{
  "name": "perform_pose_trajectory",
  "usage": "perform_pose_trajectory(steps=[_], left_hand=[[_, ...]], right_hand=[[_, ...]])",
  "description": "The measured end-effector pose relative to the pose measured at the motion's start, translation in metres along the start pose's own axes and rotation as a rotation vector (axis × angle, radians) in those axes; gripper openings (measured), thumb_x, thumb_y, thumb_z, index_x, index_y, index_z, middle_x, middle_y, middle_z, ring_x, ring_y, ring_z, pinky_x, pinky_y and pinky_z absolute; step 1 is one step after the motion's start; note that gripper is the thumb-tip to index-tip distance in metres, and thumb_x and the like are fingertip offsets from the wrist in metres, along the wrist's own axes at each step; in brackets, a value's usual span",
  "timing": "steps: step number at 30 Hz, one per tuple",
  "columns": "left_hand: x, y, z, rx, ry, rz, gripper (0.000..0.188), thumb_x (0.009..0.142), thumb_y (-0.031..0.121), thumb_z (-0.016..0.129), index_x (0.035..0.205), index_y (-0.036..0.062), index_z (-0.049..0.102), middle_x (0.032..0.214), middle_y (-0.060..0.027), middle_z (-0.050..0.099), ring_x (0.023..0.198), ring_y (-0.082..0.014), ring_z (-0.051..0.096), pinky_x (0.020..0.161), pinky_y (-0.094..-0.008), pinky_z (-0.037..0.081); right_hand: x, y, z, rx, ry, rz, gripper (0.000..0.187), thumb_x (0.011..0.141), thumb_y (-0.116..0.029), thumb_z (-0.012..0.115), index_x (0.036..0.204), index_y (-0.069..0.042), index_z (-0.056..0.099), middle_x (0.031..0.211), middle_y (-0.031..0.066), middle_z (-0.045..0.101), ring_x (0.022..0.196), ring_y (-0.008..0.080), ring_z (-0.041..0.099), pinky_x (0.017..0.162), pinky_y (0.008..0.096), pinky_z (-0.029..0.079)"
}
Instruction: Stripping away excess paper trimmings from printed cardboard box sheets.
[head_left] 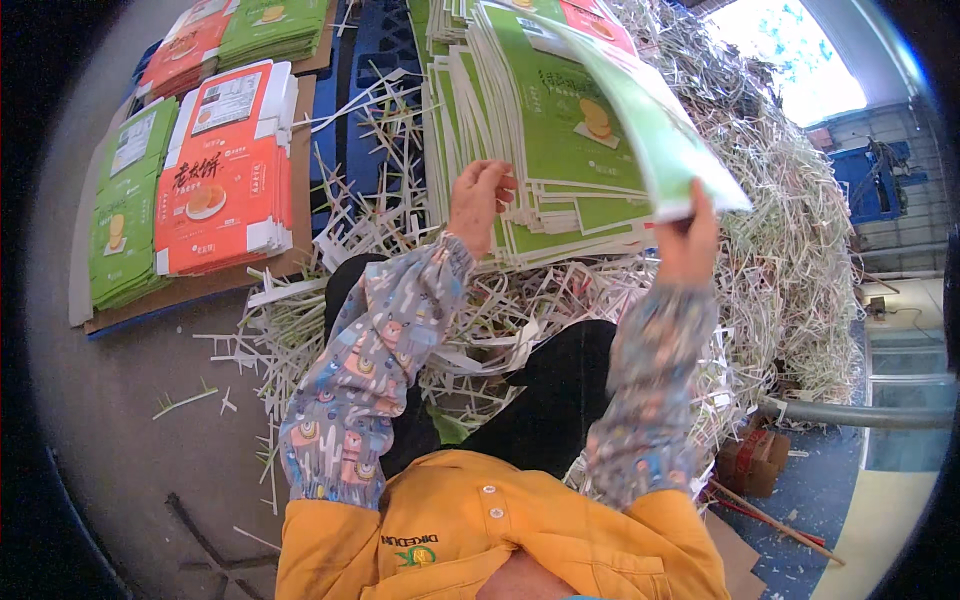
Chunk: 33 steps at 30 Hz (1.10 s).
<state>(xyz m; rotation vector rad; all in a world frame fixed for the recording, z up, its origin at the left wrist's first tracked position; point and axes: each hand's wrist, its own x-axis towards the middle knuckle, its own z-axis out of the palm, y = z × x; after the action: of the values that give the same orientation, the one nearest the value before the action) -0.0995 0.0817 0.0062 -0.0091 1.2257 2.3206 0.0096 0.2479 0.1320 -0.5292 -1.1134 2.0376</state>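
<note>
My right hand (688, 240) grips the near corner of a green printed cardboard sheet (655, 140), raised over the stack and smeared by motion. Below it lies a tall stack of green printed cardboard sheets (560, 110) with white edges, some fanned out unevenly. By the stack's left side is my left hand (482, 205), its fingers loosely bent and apart, with nothing seen in them. Patterned sleeve covers reach up both forearms.
Piles of red-orange flat cartons (225, 170) and green flat cartons (130, 205) lie on cardboard at left. Shredded paper trimmings (780, 240) heap up at right and around my legs. A blue pallet (350, 130), a brown box (752, 460) and a wooden stick (780, 522) are also around.
</note>
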Motion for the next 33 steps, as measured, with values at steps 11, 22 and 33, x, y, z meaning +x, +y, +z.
perform_pose_trajectory(steps=[11,22,33], left_hand=[[-0.014,-0.058,0.016,-0.309,-0.11,-0.13,0.057,0.077,0.034,0.062,0.116,-0.0011,0.039,0.107,-0.0102,0.049,0.092,-0.0187,0.051,0.077,-0.032,0.045],[-0.044,-0.051,0.023,-0.042,-0.136,-0.185,0.029,0.073,0.01,0.064,0.093,-0.0087,0.055,0.087,-0.0138,0.06,0.072,-0.0188,0.059,0.062,-0.0281,0.049],[-0.095,-0.033,0.01,-0.081,-0.065,-0.221,0.031,0.074,0.0,0.059,0.103,-0.0083,0.051,0.097,-0.0157,0.058,0.08,-0.0218,0.059,0.071,-0.0306,0.051]], right_hand=[[-0.091,0.111,-0.08,0.252,0.228,0.4,0.038,0.086,-0.024,0.049,0.119,-0.005,0.041,0.118,0.0096,0.048,0.106,0.026,0.048,0.089,0.0424,0.04],[-0.099,0.113,-0.077,0.134,0.094,0.344,0.033,0.091,-0.022,0.038,0.116,-0.001,0.04,0.115,0.012,0.049,0.102,0.0254,0.051,0.086,0.0412,0.043],[-0.039,0.077,-0.176,-0.522,0.527,-0.298,0.019,0.078,-0.01,0.055,0.094,-0.004,0.045,0.084,0.0046,0.052,0.068,0.0113,0.051,0.056,0.0243,0.044]])
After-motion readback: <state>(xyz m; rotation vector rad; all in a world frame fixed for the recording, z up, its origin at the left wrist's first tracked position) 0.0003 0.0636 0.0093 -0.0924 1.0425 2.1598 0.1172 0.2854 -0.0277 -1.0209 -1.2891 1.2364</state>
